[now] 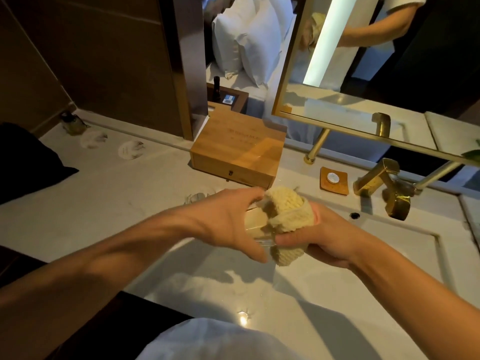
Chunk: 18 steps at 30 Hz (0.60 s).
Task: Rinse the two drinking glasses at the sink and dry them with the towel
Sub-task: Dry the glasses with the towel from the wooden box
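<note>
My left hand grips a clear drinking glass on its side above the left part of the sink. My right hand holds a cream towel bunched over the glass's open end, thumb pressing the towel's lower fold. A second clear glass stands on the counter just behind my left wrist, partly hidden by it.
A wooden box stands on the marble counter behind the hands. A brass faucet and a soap dish sit at the sink's far edge. Two round coasters and a small bottle are far left. A mirror hangs above.
</note>
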Available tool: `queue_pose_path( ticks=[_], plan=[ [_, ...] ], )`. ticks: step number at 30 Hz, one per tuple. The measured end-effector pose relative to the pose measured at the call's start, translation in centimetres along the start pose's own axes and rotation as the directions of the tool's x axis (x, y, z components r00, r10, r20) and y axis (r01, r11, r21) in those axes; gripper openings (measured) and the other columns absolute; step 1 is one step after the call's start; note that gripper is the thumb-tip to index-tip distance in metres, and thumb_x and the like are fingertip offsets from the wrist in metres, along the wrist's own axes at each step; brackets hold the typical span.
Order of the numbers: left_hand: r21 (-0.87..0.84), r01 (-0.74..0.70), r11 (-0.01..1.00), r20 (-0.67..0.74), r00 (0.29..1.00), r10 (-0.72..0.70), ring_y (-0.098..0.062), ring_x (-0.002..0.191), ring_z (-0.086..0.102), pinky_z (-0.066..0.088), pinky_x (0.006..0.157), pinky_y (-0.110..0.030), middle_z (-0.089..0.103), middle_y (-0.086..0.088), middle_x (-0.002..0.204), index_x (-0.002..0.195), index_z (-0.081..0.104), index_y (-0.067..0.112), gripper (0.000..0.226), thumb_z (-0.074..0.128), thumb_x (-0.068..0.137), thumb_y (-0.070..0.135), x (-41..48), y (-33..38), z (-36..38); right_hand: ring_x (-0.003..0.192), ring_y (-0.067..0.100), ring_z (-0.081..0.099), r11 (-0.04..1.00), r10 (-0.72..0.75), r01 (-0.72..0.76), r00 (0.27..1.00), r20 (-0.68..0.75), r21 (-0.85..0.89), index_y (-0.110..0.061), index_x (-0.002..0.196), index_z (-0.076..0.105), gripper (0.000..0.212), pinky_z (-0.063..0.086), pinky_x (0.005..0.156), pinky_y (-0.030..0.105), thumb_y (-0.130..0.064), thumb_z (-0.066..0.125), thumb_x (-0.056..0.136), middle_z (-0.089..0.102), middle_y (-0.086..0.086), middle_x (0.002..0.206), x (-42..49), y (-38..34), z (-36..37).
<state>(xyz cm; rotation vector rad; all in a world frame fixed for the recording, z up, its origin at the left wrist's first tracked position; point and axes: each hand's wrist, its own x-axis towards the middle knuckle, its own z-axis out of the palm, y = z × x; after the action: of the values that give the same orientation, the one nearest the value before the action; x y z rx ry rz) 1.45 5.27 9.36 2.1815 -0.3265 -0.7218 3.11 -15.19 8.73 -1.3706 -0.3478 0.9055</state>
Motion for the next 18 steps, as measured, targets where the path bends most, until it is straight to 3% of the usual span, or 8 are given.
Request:
queue_pose_path(
  ticks=[2, 4, 7, 9, 12, 15, 16, 18],
  plan=[
    [-0.344, 0.126, 0.931, 0.155, 0.985, -0.076, -0.027, 0.103, 0.070, 0.060, 0.087, -0.045, 0.071, -0.010, 0.115, 0.122, 0.064, 0.015, 0.056, 0.087, 0.071, 0.007, 0.0, -0.5, -0.6, 0.103, 0.030, 0.069, 0.987, -0.023, 0.019, 0.999, -0.025, -0.163, -0.032, 0.096, 0.079, 0.040, 0.057, 0.088, 0.037, -0.007, 0.081, 0.065, 0.075, 0.005, 0.103, -0.1, -0.2, -0.4],
    [-0.418, 0.185, 0.889, 0.123, 0.982, -0.146, -0.034, 0.100, 0.071, 0.062, 0.080, -0.047, 0.071, -0.019, 0.111, 0.117, 0.066, 0.006, 0.048, 0.083, 0.072, -0.003, 0.4, -0.6, 0.2, 0.104, 0.030, 0.068, 0.977, -0.026, 0.010, 0.997, -0.075, -0.212, -0.036, 0.095, 0.079, 0.039, 0.056, 0.090, 0.040, -0.017, 0.085, 0.062, 0.075, 0.006, 0.105, 0.1, 0.0, -0.3],
    [-0.107, 0.116, 0.987, -0.202, 0.970, -0.136, -0.022, 0.088, 0.072, 0.063, 0.075, -0.039, 0.071, -0.001, 0.100, 0.111, 0.062, 0.020, 0.048, 0.084, 0.069, 0.015, 1.3, -0.1, 2.5, 0.097, 0.026, 0.070, 0.997, -0.045, 0.031, 0.973, -0.225, -0.066, -0.024, 0.095, 0.078, 0.028, 0.058, 0.086, 0.037, -0.014, 0.087, 0.070, 0.076, 0.008, 0.101, 0.7, 0.6, 0.7],
    [0.224, 0.118, 0.967, -0.465, 0.885, 0.000, -0.018, 0.092, 0.066, 0.059, 0.082, -0.035, 0.065, 0.006, 0.105, 0.117, 0.055, 0.026, 0.053, 0.081, 0.071, 0.029, 2.0, -0.6, 3.7, 0.095, 0.025, 0.072, 0.998, -0.027, 0.046, 0.928, -0.370, 0.043, -0.013, 0.101, 0.075, 0.035, 0.058, 0.082, 0.035, -0.020, 0.083, 0.068, 0.077, 0.010, 0.102, 1.4, 0.9, 1.5],
    [0.338, -0.016, 0.941, -0.549, 0.809, 0.211, -0.021, 0.099, 0.063, 0.055, 0.087, -0.036, 0.059, 0.001, 0.112, 0.125, 0.051, 0.022, 0.058, 0.079, 0.075, 0.027, 2.5, -1.9, 4.6, 0.095, 0.023, 0.073, 0.997, -0.007, 0.043, 0.879, -0.477, 0.066, -0.009, 0.107, 0.074, 0.045, 0.058, 0.078, 0.031, -0.027, 0.080, 0.066, 0.077, 0.010, 0.105, 2.0, 1.1, 2.1],
    [0.235, -0.038, 0.971, -0.347, 0.930, 0.120, -0.013, 0.095, 0.064, 0.058, 0.081, -0.032, 0.062, 0.009, 0.108, 0.119, 0.050, 0.032, 0.059, 0.082, 0.070, 0.035, 1.5, -1.1, 3.0, 0.098, 0.027, 0.073, 0.998, -0.010, 0.037, 0.909, -0.417, 0.057, -0.013, 0.104, 0.076, 0.035, 0.059, 0.084, 0.038, -0.024, 0.085, 0.072, 0.077, 0.012, 0.106, 1.1, 1.2, 1.5],
    [0.097, 0.009, 0.995, -0.195, 0.981, 0.010, -0.010, 0.092, 0.066, 0.059, 0.078, -0.028, 0.066, 0.010, 0.104, 0.114, 0.054, 0.032, 0.055, 0.086, 0.070, 0.031, 1.2, -0.6, 2.0, 0.097, 0.028, 0.072, 0.999, -0.021, 0.035, 0.926, -0.378, 0.030, -0.016, 0.099, 0.078, 0.028, 0.059, 0.086, 0.040, -0.024, 0.085, 0.073, 0.077, 0.012, 0.104, 0.7, 1.3, 1.2],
    [-0.304, 0.150, 0.941, 0.158, 0.982, -0.105, -0.017, 0.090, 0.071, 0.061, 0.079, -0.032, 0.073, -0.001, 0.100, 0.108, 0.066, 0.020, 0.043, 0.086, 0.072, 0.008, 0.9, 0.1, 0.5, 0.094, 0.026, 0.073, 0.996, -0.052, 0.028, 0.948, -0.314, -0.080, -0.023, 0.091, 0.081, 0.021, 0.058, 0.086, 0.040, -0.028, 0.082, 0.071, 0.078, 0.009, 0.099, 0.2, 1.3, 1.0]
  ],
)
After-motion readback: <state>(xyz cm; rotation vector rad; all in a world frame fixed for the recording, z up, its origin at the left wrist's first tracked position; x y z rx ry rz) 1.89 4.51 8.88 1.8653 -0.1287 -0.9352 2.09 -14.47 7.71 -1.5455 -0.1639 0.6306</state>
